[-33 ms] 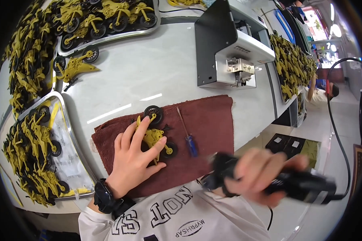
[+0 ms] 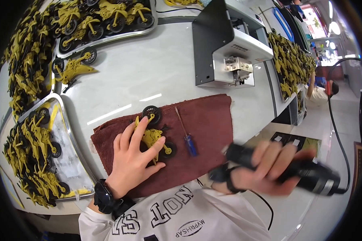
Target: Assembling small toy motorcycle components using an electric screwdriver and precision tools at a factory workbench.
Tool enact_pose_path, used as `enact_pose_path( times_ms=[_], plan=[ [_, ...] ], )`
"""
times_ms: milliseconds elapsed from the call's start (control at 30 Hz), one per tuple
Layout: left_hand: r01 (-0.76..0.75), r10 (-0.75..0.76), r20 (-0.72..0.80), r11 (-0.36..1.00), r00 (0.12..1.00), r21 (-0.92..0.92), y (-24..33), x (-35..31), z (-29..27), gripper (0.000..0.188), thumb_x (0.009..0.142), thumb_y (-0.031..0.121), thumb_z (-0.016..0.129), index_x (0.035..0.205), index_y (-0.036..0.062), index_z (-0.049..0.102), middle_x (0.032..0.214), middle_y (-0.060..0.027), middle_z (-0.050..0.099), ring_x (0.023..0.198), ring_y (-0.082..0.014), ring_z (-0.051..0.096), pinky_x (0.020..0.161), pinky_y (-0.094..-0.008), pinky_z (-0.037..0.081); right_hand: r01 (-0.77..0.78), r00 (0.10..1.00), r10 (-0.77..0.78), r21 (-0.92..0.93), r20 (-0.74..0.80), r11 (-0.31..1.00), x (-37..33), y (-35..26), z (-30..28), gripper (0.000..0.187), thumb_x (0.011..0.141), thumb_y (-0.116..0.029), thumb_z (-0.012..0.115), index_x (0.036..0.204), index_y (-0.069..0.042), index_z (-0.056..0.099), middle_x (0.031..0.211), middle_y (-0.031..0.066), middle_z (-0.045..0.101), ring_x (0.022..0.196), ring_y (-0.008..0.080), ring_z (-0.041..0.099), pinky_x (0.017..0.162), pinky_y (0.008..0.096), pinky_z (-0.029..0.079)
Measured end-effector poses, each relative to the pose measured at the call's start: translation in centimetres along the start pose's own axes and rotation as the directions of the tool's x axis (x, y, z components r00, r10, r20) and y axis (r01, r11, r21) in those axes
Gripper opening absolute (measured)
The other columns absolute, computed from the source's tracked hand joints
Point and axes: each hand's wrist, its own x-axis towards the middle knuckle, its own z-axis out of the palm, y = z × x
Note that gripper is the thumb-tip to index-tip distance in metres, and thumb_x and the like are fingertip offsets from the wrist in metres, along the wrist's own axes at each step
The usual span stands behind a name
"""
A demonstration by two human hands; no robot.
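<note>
On a folded dark red cloth (image 2: 213,120) lies a yellow toy motorcycle (image 2: 152,137) with black spoked wheels. My left hand (image 2: 134,152) holds it down, thumb and fingers spread around its body and covering part of it. To the right, my right hand (image 2: 269,164) is wrapped around a black corded power tool that looks like an electric screwdriver (image 2: 309,176). That hand is raised off the cloth, apart from the motorcycle, and blurred by motion. Between the hands, a screwdriver (image 2: 190,144) with a blue handle rests on the cloth.
Trays of yellow motorcycles stand at the far left (image 2: 108,36) and near left (image 2: 78,160). One loose motorcycle (image 2: 74,68) lies between them. A grey-black bench machine (image 2: 233,52) stands at the back. The tool's black cable (image 2: 337,132) hangs at the right. Beyond, a person (image 2: 321,94) is near another full tray (image 2: 289,64).
My right hand has shifted slightly to the right and up with the power tool. My left hand and the motorcycle stay together in place.
</note>
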Motion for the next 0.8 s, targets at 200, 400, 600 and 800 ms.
enact_pose_path(
  times_ms=[200,400,600,800],
  plan=[
    [0.011,-0.011,0.009,1.0,1.0,0.021,0.3,0.2,-0.1,0.068,0.049,0.027,0.089,0.113,0.0186,0.065,0.149,-0.0211,0.031,0.129,-0.0404,0.035,0.1,-0.0497,0.031,-0.025,0.965,-0.069,-0.348,-0.255,0.937,5.7,1.6,-5.5,0.035,0.091,-0.024,0.055,0.124,-0.015,0.046,0.073,0.0037,0.05,0.063,0.0159,0.045,0.072,0.0384,0.038],
    [0.009,-0.012,0.068,0.999,0.998,0.047,1.2,0.7,-1.6,0.068,0.056,0.03,0.086,0.119,0.0176,0.064,0.149,-0.0225,0.029,0.132,-0.0445,0.031,0.107,-0.0524,0.026,0.039,0.947,-0.158,-0.387,-0.279,0.921,8.7,3.1,-6.4,0.032,0.089,-0.023,0.054,0.119,-0.014,0.047,0.07,0.0028,0.052,0.062,0.0169,0.048,0.071,0.0388,0.042],
    [-0.032,0.034,-0.031,0.998,0.999,0.051,2.0,3.0,-3.1,0.074,0.06,0.024,0.083,0.128,0.0107,0.058,0.149,-0.0238,0.029,0.133,-0.0444,0.03,0.107,-0.0517,0.03,0.062,0.941,-0.182,-0.384,-0.285,0.921,8.7,4.3,-6.8,0.051,0.085,-0.012,0.057,0.131,-0.005,0.034,0.065,0.0068,0.054,0.051,0.0189,0.053,0.058,0.0391,0.05],
    [-0.18,0.155,-0.183,0.975,0.971,-0.13,5.3,10.6,-3.0,0.09,0.064,0.014,0.082,0.142,0.0058,0.039,0.147,-0.0308,0.025,0.13,-0.0469,0.034,0.105,-0.0503,0.032,0.032,0.96,-0.119,-0.324,-0.252,0.946,8.4,5.5,-6.9,0.053,0.084,-0.01,0.059,0.129,-0.002,0.034,0.066,0.0082,0.055,0.051,0.0179,0.053,0.056,0.036,0.05]
  ],
)
